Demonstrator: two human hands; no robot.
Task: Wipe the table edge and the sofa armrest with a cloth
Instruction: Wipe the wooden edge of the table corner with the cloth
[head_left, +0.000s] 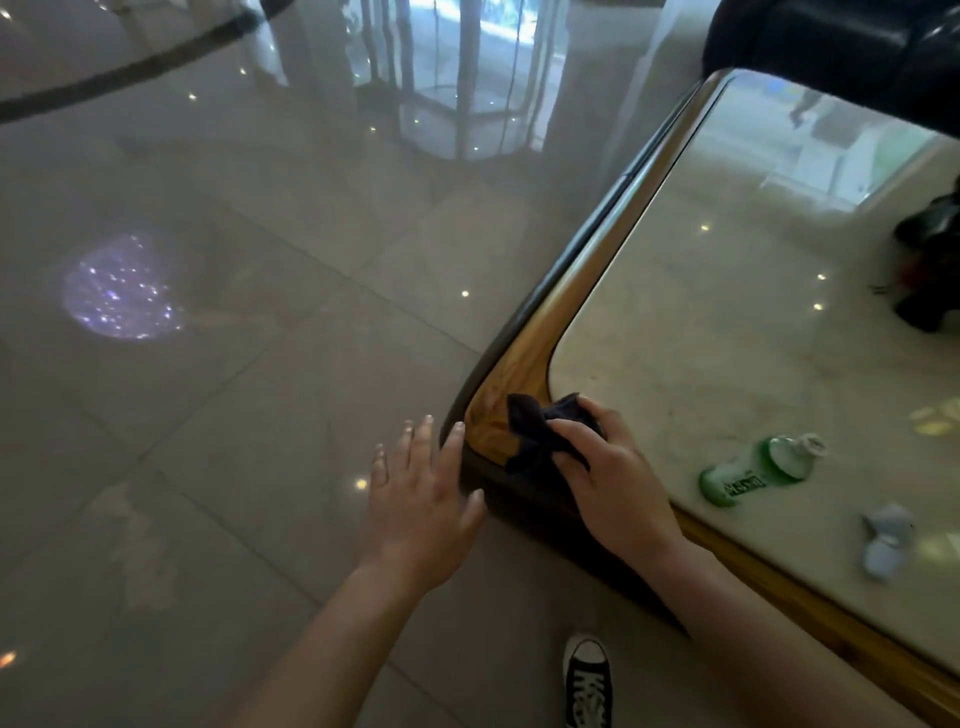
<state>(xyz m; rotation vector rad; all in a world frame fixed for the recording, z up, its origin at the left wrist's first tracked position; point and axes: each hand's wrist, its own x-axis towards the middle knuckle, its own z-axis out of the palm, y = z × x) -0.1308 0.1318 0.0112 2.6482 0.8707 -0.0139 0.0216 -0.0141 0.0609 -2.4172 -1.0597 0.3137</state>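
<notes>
Head cam, only view: right hand (613, 467) has fingers clamped on a bunched dark cloth (540, 431), pressing it onto the wood edge of the table (535, 332) right at the rounded near corner. Left hand (421, 499) is empty, fingers spread apart, flat beside the corner; fingertips look to be touching the dark outer rim, can't confirm.

On the tabletop: green bottle (753, 473) lying on its side, small pale blue item (883, 540) near it, dark object (930, 260) at far right, too blurred to ID. Dark sofa (831, 47) sits past the table's far end, well apart from both hands. Black sneaker (587, 680) on the glossy tiled floor (234, 364) below.

Progress, my read: mid table-edge step, cloth at the corner. Can't tell which edge runs are already wiped, no visible streaks or dust contrast. Long edge toward the sofa probably left. Armrest not yet started, cloth nowhere near it. Call it early-to-mid overall.
</notes>
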